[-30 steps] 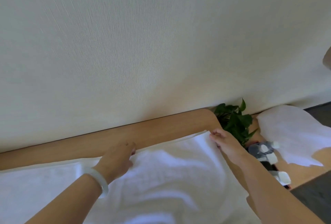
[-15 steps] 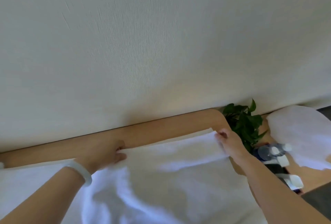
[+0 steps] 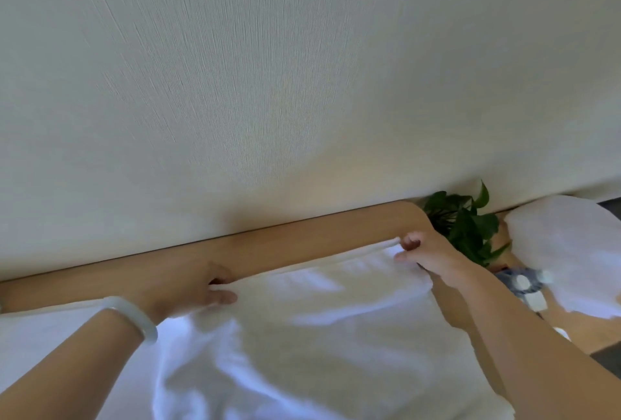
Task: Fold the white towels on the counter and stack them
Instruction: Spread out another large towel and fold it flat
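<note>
A large white towel (image 3: 322, 329) lies spread on the wooden counter (image 3: 302, 245), rumpled toward the near side. My left hand (image 3: 188, 288), with a pale bangle on the wrist, pinches the towel's far edge at its left corner. My right hand (image 3: 426, 251) grips the far right corner of the same towel near the counter's end. More white cloth (image 3: 50, 345) covers the counter at the left, partly under my left arm.
A textured cream wall (image 3: 302, 83) rises directly behind the counter. A green potted plant (image 3: 467, 224) stands past the counter's right end. Spray bottles (image 3: 524, 285) sit below it, and a white crumpled cloth (image 3: 571, 251) lies at far right.
My left hand slid leftward along the far edge and closed on it. My right hand tightened on the far right corner. The towel's far edge now lies straighter.
</note>
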The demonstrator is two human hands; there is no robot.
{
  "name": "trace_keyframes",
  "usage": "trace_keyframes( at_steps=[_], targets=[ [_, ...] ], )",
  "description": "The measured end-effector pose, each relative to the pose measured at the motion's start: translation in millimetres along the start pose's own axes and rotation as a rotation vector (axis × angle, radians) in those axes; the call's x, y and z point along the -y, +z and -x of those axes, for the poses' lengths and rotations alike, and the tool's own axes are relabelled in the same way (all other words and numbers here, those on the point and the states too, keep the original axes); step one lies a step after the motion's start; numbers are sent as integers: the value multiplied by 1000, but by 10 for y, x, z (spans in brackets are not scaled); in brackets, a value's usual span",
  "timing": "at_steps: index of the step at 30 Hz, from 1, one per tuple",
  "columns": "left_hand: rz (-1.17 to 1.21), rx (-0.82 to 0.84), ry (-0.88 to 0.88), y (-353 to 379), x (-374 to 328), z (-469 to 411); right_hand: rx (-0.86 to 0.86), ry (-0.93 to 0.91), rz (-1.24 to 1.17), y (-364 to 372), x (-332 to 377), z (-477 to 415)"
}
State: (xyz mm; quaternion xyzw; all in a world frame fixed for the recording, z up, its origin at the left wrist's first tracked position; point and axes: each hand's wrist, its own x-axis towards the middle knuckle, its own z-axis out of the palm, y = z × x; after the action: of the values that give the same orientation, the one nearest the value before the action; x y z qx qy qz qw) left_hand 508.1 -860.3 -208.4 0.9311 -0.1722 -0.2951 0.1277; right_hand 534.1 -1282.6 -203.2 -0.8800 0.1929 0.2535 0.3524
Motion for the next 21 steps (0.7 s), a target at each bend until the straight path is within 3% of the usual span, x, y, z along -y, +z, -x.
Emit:
trace_keyframes(
  at_steps=[3, 6, 8, 12, 15, 17, 21],
  targets=[
    [95, -4, 17, -95, 75, 35, 1, -5, -86, -149, -19, -11],
    [243, -359, 17, -73, 98, -5, -303, -72, -274, -256, 12, -91],
    [133, -423, 13, -51, 26, -91, -432, -83, -263, -201, 85, -187],
    [48, -237, -116, -6, -12, -216, -395, -24, -213, -30, 124, -408],
    [82, -195, -193, -45, 84, -186, -300, -36, -236, -59, 127, -513],
    [87, -308, -263, -1, 135, -205, -344, -31, -226, -64, 131, -582],
    [-137, -577, -284, 199, 25, -275, -486, -27, -48, 99, 157, -674]
  ],
)
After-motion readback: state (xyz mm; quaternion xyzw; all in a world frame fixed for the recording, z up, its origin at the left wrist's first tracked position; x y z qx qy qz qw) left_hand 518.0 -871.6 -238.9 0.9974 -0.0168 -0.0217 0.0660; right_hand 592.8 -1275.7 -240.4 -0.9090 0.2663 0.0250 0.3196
